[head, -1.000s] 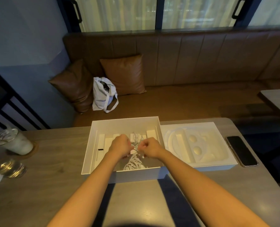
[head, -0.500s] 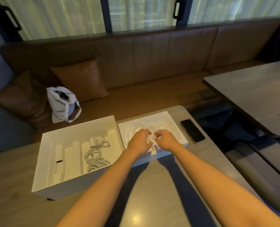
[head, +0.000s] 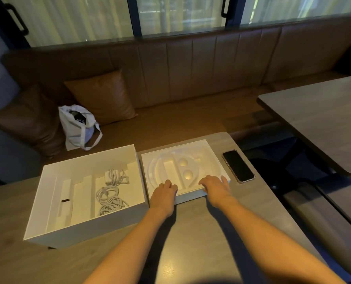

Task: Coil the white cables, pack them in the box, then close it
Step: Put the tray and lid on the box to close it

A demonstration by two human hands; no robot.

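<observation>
On our tabletop [head: 16, 255], box [head: 84, 229] sits open at L, lid [head: 211, 160] just R of it. Coiled cables [head: 111, 194] lie inside box. L hand [head: 164, 191]: grip curls over lid's near rim. R hand [head: 214, 184]: grip spread flat there.

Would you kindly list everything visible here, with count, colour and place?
box: one, white, open, left on table
cables: several coils, white, inside box
moulded tray: one, white, right of box
phone: one, dark, right of tray
bag: one, white, on bench
cushions: two, brown, bench's left end
table: one, grey-brown, under box and tray
second table: one, grey-brown, far right
left hand: one, on tray's near edge
right hand: one, on tray's near right corner
</observation>
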